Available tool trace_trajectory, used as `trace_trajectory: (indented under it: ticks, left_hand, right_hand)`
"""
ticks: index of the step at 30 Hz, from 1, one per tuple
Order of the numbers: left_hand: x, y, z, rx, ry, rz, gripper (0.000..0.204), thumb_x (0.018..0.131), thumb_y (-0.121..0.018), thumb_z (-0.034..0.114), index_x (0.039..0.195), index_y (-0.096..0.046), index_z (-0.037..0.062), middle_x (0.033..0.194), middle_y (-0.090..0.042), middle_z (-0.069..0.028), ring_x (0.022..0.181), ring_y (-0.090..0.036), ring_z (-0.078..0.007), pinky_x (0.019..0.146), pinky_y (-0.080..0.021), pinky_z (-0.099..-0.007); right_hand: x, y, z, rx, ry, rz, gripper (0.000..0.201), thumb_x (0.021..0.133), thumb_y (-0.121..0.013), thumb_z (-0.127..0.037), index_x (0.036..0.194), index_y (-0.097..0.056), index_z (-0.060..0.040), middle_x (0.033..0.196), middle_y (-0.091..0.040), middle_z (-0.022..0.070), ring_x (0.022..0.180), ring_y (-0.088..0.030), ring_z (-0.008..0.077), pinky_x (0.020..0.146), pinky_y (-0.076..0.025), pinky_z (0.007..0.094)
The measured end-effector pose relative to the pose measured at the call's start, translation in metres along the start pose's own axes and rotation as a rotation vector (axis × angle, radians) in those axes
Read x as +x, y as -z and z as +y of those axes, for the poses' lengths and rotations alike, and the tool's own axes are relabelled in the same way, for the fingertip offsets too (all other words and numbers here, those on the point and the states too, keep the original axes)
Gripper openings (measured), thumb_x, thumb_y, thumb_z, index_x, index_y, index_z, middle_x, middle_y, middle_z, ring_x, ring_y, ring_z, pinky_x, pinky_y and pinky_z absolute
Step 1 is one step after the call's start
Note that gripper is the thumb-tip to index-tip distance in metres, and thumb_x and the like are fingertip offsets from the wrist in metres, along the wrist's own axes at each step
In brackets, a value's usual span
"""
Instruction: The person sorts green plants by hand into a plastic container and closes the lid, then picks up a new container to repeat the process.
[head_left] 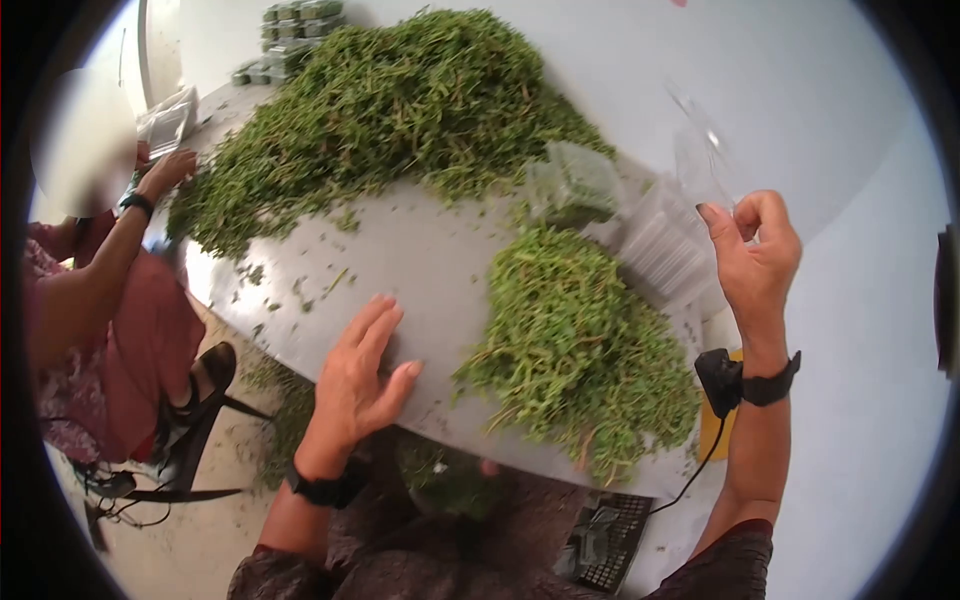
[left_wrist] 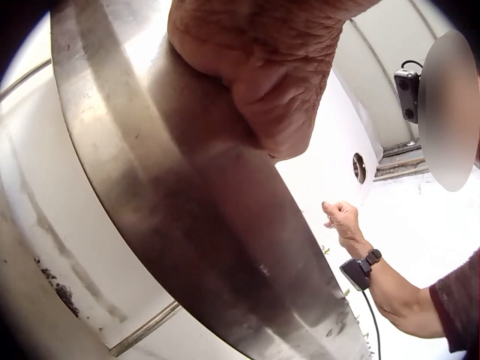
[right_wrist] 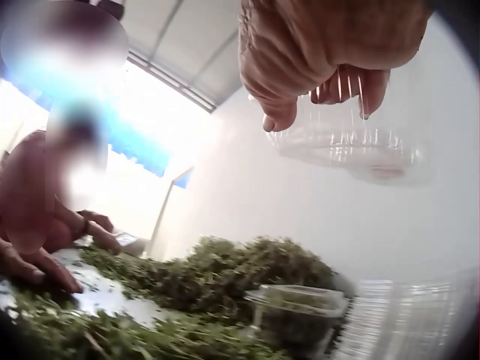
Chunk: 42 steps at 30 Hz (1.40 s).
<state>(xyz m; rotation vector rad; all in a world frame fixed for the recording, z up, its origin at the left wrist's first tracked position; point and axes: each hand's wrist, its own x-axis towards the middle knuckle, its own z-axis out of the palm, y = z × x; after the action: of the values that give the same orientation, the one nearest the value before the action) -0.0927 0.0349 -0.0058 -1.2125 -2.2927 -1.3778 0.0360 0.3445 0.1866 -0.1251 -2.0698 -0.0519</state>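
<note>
In the head view the right hand [head_left: 759,255] pinches a clear plastic container [head_left: 703,150] by its edge, raised above the right side of the metal table [head_left: 410,235]. The right wrist view shows the same container [right_wrist: 352,150] hanging from the fingertips. Fingers extended, the left hand [head_left: 362,375] hovers at or over the table's near edge, holding nothing. Between the hands lies a smaller pile of green sprigs [head_left: 580,340]. Behind it stands a clear box with greens in it [head_left: 575,185], beside stacked empty containers [head_left: 665,245].
A large heap of greens [head_left: 400,100] spreads across the back of the table. Filled boxes [head_left: 290,35] are stacked at the back left. Another person's hand [head_left: 165,175] is at the left end. A black crate [head_left: 610,540] sits below the near edge.
</note>
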Motion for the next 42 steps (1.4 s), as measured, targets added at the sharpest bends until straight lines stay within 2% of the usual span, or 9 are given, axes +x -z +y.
trace_trajectory:
  ticks: [5,8,10,14,18,23,29,35,42]
  left_hand:
    - [-0.005,-0.007,-0.014,-0.162,-0.068,0.206,0.07,0.084,-0.065,0.024,0.143,-0.036,-0.0004,0.143,-0.041,-0.0232,0.125,-0.05,-0.0373,0.104,-0.04,-0.0445]
    - [-0.011,-0.003,-0.018,-0.261,-0.118,0.298,0.078,0.082,-0.068,0.018,0.147,-0.028,0.0004,0.152,-0.028,-0.0216,0.111,-0.058,-0.0305,0.094,-0.047,-0.0393]
    - [-0.016,-0.002,-0.017,-0.353,-0.098,0.334,0.08,0.087,-0.065,0.028,0.149,-0.022,0.0016,0.155,-0.023,-0.0183,0.1,-0.057,-0.0224,0.086,-0.047,-0.0351]
    - [-0.029,0.01,-0.009,-0.204,-0.228,0.426,0.082,0.08,-0.069,0.01,0.148,-0.025,0.0017,0.155,-0.02,-0.0217,0.081,-0.06,-0.0149,0.064,-0.048,-0.0251]
    - [-0.028,0.014,-0.007,0.033,-0.356,0.366,0.077,0.071,-0.068,-0.006,0.141,-0.039,0.0039,0.151,-0.028,-0.0251,0.075,-0.062,-0.0138,0.057,-0.05,-0.0233]
    - [-0.031,0.019,0.0,0.145,-0.132,0.264,0.045,0.073,-0.063,-0.007,0.117,-0.059,0.0023,0.117,-0.063,-0.0147,0.067,-0.066,-0.0236,0.059,-0.053,-0.0324]
    - [-0.036,0.018,-0.002,0.208,-0.202,0.35,0.033,0.074,-0.065,-0.007,0.105,-0.066,0.0053,0.101,-0.065,-0.0122,0.067,-0.067,-0.0245,0.058,-0.053,-0.0318]
    - [-0.034,0.012,0.004,0.278,-0.227,0.394,0.024,0.075,-0.07,-0.003,0.096,-0.069,0.007,0.084,-0.067,-0.0079,0.064,-0.066,-0.023,0.056,-0.052,-0.0298]
    - [-0.03,0.008,0.022,0.37,-0.244,0.362,0.037,0.073,-0.072,-0.003,0.109,-0.066,0.004,0.099,-0.07,-0.0104,0.06,-0.066,-0.0207,0.054,-0.053,-0.0298]
  right_hand:
    - [-0.016,-0.02,-0.088,0.155,0.381,-0.099,0.035,0.065,-0.082,-0.017,0.072,-0.05,-0.0073,0.064,-0.049,0.0062,0.056,-0.049,0.0241,0.05,-0.037,0.036]
    - [-0.031,-0.045,-0.13,0.314,0.351,-0.199,0.03,0.068,-0.08,-0.016,0.073,-0.051,-0.0074,0.065,-0.052,0.0068,0.059,-0.052,0.0257,0.053,-0.04,0.037]
    - [-0.04,-0.06,-0.147,0.329,0.366,-0.222,0.03,0.067,-0.079,-0.018,0.076,-0.053,-0.0058,0.067,-0.054,0.0083,0.063,-0.055,0.0276,0.055,-0.043,0.0392]
    - [-0.058,-0.083,-0.17,0.399,0.366,-0.365,0.028,0.067,-0.078,-0.015,0.076,-0.054,-0.0044,0.069,-0.057,0.0105,0.068,-0.058,0.0292,0.06,-0.047,0.0388]
    - [-0.078,-0.103,-0.186,0.422,0.402,-0.457,0.027,0.069,-0.077,-0.016,0.078,-0.055,-0.0027,0.069,-0.058,0.011,0.07,-0.059,0.0299,0.063,-0.048,0.0394]
    - [-0.091,-0.096,-0.191,0.405,0.392,-0.56,0.027,0.073,-0.075,-0.017,0.084,-0.057,-0.0013,0.077,-0.059,0.0134,0.079,-0.059,0.0306,0.073,-0.048,0.0409]
    - [-0.089,-0.048,-0.155,0.306,0.305,-0.47,0.034,0.075,-0.073,-0.016,0.102,-0.059,-0.0005,0.106,-0.057,0.0164,0.097,-0.055,0.0326,0.088,-0.044,0.0416]
    - [-0.12,-0.02,-0.131,0.154,0.196,-0.667,0.047,0.072,-0.075,-0.011,0.114,-0.057,0.0016,0.121,-0.054,0.0199,0.113,-0.05,0.0354,0.098,-0.04,0.0447]
    - [-0.14,-0.02,-0.112,0.141,0.224,-0.683,0.032,0.07,-0.071,-0.002,0.101,-0.062,0.0012,0.121,-0.056,0.0189,0.114,-0.05,0.0334,0.098,-0.039,0.0447]
